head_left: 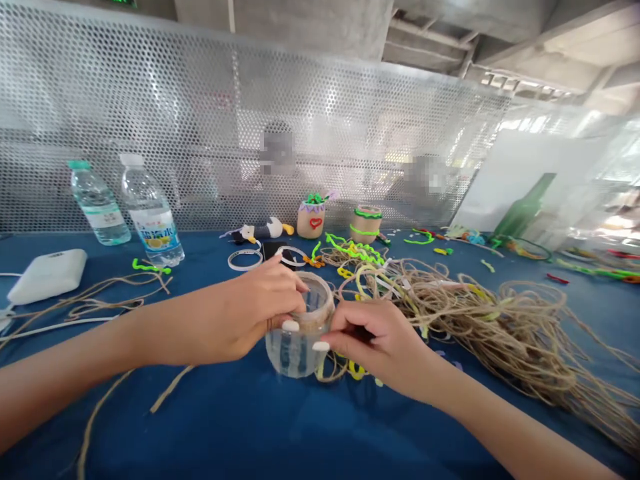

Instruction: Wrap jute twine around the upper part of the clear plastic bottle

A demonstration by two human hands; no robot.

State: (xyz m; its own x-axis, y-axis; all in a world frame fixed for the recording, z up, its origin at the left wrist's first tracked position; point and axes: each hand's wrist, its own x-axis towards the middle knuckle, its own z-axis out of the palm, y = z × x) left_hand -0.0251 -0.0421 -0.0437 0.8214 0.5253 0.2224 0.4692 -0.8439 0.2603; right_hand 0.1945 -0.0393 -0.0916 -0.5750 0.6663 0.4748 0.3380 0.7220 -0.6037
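a blue-covered desk [210, 427] is backed by a perforated metal screen [150, 120]. a clear plastic cup [299, 353] is gripped at its rim by the left hand [250, 310], which partly hides it; the right hand [375, 343] is closed narrowly against the cup's side, its exact hold hard to make out. loose jute twine [500, 340] is heaped to the right of the cup.

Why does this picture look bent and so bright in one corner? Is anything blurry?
In the head view, the wide lens seems to bow the perforated metal screen and stretch the arm behind the left hand; glare whitens the upper right behind the green glass bottle; highlights soften the clear plastic cup; two patches behind the screen are pixelated.
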